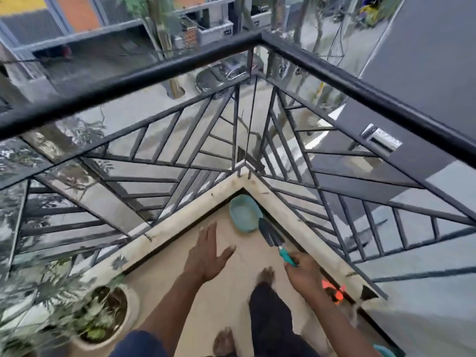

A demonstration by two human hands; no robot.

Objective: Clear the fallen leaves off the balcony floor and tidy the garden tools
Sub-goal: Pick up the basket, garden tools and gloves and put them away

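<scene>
My right hand (305, 273) grips the teal handle of a garden trowel (271, 234), whose dark blade points toward the balcony corner. A teal plastic tub (243, 212) sits on the tan floor (224, 302) in that corner, just beyond the blade tip. My left hand (207, 251) hovers over the floor with fingers spread and holds nothing. An orange-handled tool (333, 292) lies by the right kerb, partly hidden behind my right wrist. No leaves show clearly on the floor.
A black metal railing (159, 70) with diagonal bars encloses the corner above a pale stone kerb (190, 212). A white pot with a leafy plant (110, 315) stands at the lower left. My bare feet and dark trouser leg (268, 318) are below.
</scene>
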